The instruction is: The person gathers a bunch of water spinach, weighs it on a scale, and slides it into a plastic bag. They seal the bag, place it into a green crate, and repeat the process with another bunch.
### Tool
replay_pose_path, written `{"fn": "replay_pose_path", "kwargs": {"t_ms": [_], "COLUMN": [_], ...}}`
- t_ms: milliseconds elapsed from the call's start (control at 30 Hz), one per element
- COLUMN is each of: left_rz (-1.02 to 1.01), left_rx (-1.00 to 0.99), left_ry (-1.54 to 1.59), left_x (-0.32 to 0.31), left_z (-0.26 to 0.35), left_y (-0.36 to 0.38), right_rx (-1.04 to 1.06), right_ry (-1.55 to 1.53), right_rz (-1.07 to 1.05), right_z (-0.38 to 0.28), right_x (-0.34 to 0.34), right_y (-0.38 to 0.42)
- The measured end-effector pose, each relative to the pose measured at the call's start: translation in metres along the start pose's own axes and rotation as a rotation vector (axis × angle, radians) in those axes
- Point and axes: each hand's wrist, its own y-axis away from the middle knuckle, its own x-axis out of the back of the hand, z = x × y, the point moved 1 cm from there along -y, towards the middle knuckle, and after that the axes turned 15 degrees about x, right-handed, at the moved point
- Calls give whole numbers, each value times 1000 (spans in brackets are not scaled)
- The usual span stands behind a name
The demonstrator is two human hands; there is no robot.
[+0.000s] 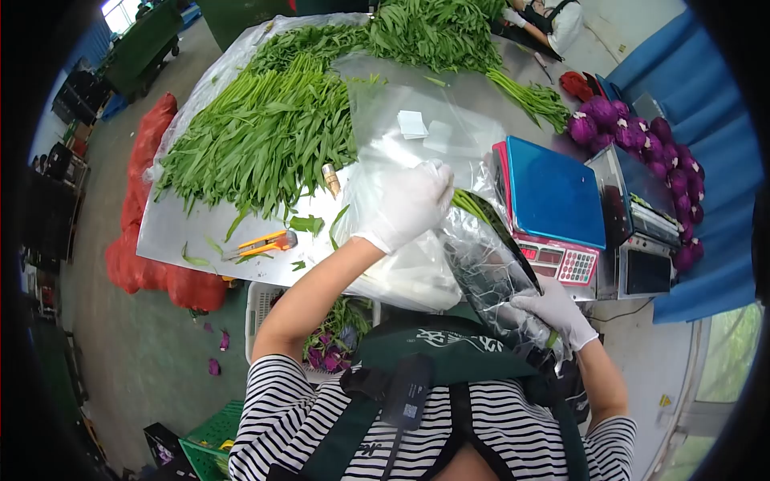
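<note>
My left hand (411, 207), in a white glove, is closed at the top end of a clear plastic bag (481, 268), where green stems (473, 204) stick out. My right hand (555, 313), also gloved, has its fingers wrapped round the lower part of the same bag near the table's front edge. The bag slants down from left to right between both hands. Flat clear bags (401, 276) lie under my left hand. Just right of the bag stands a scale with a blue plate (555, 192).
Leafy greens (265, 132) are piled on the metal table (172, 232). An orange cutter (265, 244) lies near its front edge. Purple onions (634, 136) hang or lie at the right. Red sacks (144, 208) stand left; a co-worker's arm (533, 28) shows behind.
</note>
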Motion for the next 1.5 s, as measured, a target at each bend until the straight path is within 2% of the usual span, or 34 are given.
{"fn": "replay_pose_path", "kwargs": {"t_ms": [133,233,333,467,567,633,733,833,867,900,1000,1033,1067,1100,1133,1167,1233,1300,1367,1400,1467,1500], "left_rz": [81,9,-74,-70,-61,-83,-86,-19,-152,-152,-84,-76,-35,8,-36,-24,191,143,55,66,-482,-477], "left_rx": [11,134,214,222,237,275,201,218,232,229,98,102,28,-46,38,39,336,347,529,528,465,471], "left_ry": [24,-3,-14,-38,-16,193,160,198,113,114,353,348,417,487,497,492,624,578,558,558,-68,-64], "left_x": [-9,-1,-2,0,2,5,5,7,17,12,-14,-23,-27,-29,-27,-27,-33,-65,-88,-83,-77,-79], "left_z": [-12,-34,-61,-64,-63,-52,-31,-5,5,10,19,20,24,28,26,23,8,-16,-29,-34,-45,-48], "left_y": [-2,-2,7,10,10,9,2,-1,-3,-2,-1,2,6,12,22,33,56,84,103,106,118,124], "right_rx": [-20,-17,-10,17,50,40,37,-30,-7,16,122,180,67,73,142,213,185,222,216,200,183,182], "right_ry": [-24,25,-121,-122,-8,8,34,36,40,44,129,198,83,92,-15,-125,-136,-95,-62,-75,-78,-145], "right_rz": [27,26,121,83,43,46,46,36,63,90,91,95,46,37,54,72,104,98,115,124,129,183], "right_z": [2,10,6,1,5,2,12,-4,-3,1,14,14,16,14,11,9,7,5,-2,-6,-9,-8], "right_x": [0,4,8,11,14,9,-1,-7,-8,-9,-11,-12,-9,-8,-7,-6,-3,0,1,3,9,16], "right_y": [-6,-4,2,6,7,5,-2,-5,-9,-13,-37,-43,-49,-51,-54,-57,-62,-66,-66,-66,-66,-66]}}
